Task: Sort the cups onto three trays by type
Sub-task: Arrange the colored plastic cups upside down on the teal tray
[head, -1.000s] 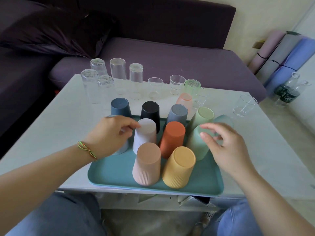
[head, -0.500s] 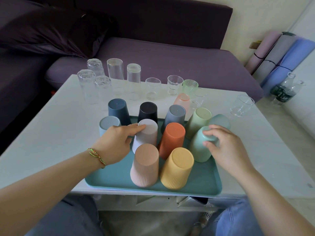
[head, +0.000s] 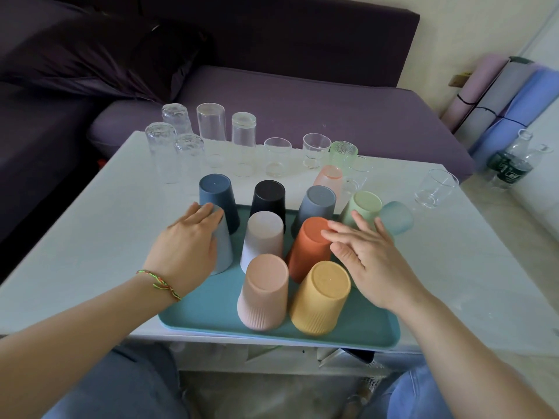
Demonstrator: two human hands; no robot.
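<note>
A teal tray (head: 208,316) at the table's near edge holds several upturned plastic cups: dark blue (head: 216,193), black (head: 269,196), grey-blue (head: 317,204), light green (head: 364,207), white (head: 262,237), orange (head: 308,249), pink (head: 262,293) and yellow (head: 322,297). My left hand (head: 189,246) wraps over the top and side of a light blue cup (head: 224,252) at the tray's left edge. My right hand (head: 366,252) hovers with fingers spread and straight, its fingertips at the orange cup's top. It hides a mint cup beneath it.
Behind the tray stand several clear glasses (head: 211,122), some upturned, plus a green textured glass (head: 343,152), a frosted pink one (head: 328,176) and a frosted teal one (head: 396,217). A lone clear glass (head: 435,189) sits far right. A purple sofa (head: 302,110) lies beyond the white table (head: 90,237).
My left hand moved left from the white cup onto the light blue cup. My right hand let go of the mint cup's top and spread its fingers toward the orange cup.
</note>
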